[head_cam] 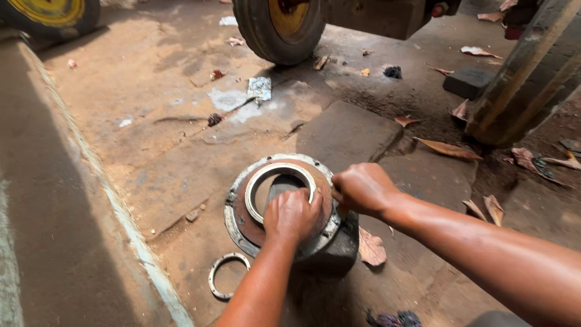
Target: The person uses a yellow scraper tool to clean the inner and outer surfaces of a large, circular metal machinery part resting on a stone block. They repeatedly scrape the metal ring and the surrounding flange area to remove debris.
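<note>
A yellow-hubbed wheel [279,27] stands at top centre. A thin metal ring [227,276] lies lower left of centre. Dry leaves [449,148] scatter right, near a dark block [467,82].

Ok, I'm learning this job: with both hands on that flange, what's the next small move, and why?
Probably press the inner ring down evenly. The left hand sits on its near edge, the right hand grips the flange rim, and the flange rests tilted on a block, so steady it first.
</note>
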